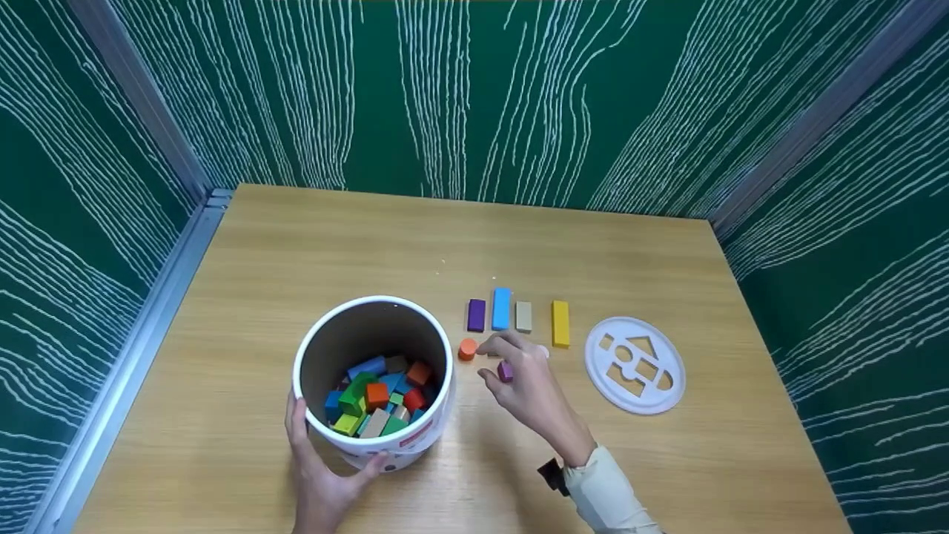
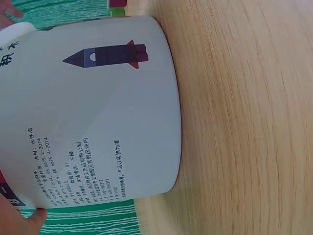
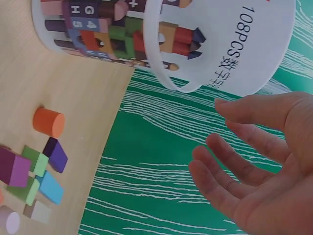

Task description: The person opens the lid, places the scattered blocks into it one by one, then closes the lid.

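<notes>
In the head view my left hand [image 1: 326, 475] grips the side of a white bucket [image 1: 299, 371], thumb at the front and fingers at the left. Coloured toy blocks [image 1: 377, 394] fill its lower part. My right hand [image 1: 528, 389] hovers over the table, right of the bucket, fingers loosely bent and nothing between them. Its fingertips are near an orange cylinder block [image 1: 467, 349] and a magenta block [image 1: 506, 371]. The right wrist view shows this hand [image 3: 259, 161] away from the blocks, with green blocks [image 3: 30, 190] standing beside the magenta one.
Beyond the right hand lie a purple block [image 1: 476, 315], a blue block [image 1: 501, 308], a beige block [image 1: 523, 316] and a yellow block [image 1: 560, 324]. A white lid [image 1: 652, 405] with shaped cut-outs is at the right. Green walls [image 1: 437, 96] enclose the table.
</notes>
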A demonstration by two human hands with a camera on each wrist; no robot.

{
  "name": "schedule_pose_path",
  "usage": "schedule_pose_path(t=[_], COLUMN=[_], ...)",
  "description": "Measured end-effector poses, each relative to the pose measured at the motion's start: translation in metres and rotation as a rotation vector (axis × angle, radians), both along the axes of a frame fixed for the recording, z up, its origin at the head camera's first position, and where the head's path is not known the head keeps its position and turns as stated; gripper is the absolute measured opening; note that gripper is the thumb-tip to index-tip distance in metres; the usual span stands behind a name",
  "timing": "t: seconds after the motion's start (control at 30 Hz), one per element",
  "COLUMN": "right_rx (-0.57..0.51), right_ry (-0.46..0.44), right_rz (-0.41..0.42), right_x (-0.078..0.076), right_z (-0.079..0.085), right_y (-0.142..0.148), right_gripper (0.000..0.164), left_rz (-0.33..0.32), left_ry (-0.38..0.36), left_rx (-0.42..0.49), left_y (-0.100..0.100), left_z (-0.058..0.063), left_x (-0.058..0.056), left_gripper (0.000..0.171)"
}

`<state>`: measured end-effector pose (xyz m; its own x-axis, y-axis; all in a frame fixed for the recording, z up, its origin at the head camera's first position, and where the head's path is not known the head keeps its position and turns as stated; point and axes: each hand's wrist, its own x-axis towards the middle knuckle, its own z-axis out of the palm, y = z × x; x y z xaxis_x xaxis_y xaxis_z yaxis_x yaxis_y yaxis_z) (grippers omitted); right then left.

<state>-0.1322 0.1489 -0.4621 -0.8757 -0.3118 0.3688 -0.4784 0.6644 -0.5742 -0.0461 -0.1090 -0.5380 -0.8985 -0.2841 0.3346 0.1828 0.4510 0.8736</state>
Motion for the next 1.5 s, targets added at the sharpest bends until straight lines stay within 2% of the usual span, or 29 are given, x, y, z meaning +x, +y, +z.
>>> schedule_pose_path(t=[0.3,0.83,1.1,1.5], right_rx=[0.022,0.047,0.090,0.117], right_ry=[-0.012,-0.122,-0.101,-0.238], right_rz=[-0.066,-0.148,-0.208,-0.260], right_x=[-0.001,-0.008,-0.012,-0.018], right_z=[-0.015,-0.043,-0.053,-0.067], right_y=[0.004,0.009,0.011,0.011], right_gripper=[0.022,0.024,0.023,0.024], left_rz=[-0.006,0.004,-0.003,0.011], left_ry=[0.011,-0.008,0.009,0.005], left_rx=[-0.001,-0.005,0.001,-0.017], left_y=[-0.001,0.000,0.000,-0.001], left_z=[-0.002,0.000,-0.003,-0.001], left_x=[0.000,0.000,-0.001,-0.001], left_gripper=[0.114,0.111,0.113,0.112])
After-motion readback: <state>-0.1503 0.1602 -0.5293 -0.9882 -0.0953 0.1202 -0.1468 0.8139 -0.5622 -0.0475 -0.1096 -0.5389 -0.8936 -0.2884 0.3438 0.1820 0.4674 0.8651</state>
